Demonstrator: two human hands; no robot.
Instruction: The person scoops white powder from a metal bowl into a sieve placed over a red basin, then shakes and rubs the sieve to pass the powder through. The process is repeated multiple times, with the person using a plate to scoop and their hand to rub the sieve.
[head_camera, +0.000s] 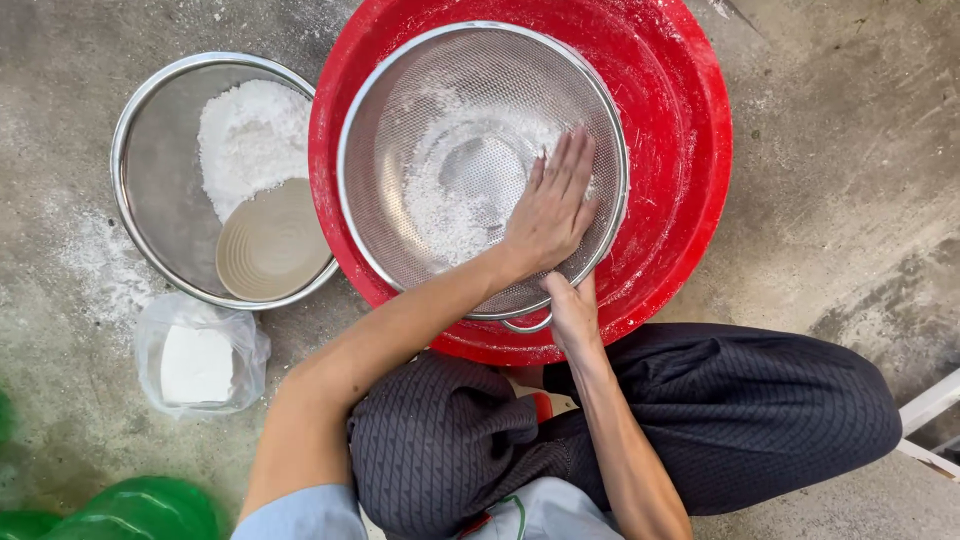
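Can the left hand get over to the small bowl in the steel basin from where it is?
Probably yes. The left hand lies flat inside the sieve, and the small bowl sits open-topped in the steel basin just beside the red tub, with nothing between.

clear plastic bag (200, 355) | white powder inside | floor, near steel bowl (160, 190)

Concrete floor (830, 150) w/ red basin (680, 130), steel bowl (150, 190), plastic bag (200, 360), spilt flour (100, 265)

The left hand (553, 205) lies flat, fingers pointing to 12 o'clock; the right hand (573, 310) is curled closed below it at 6 o'clock.
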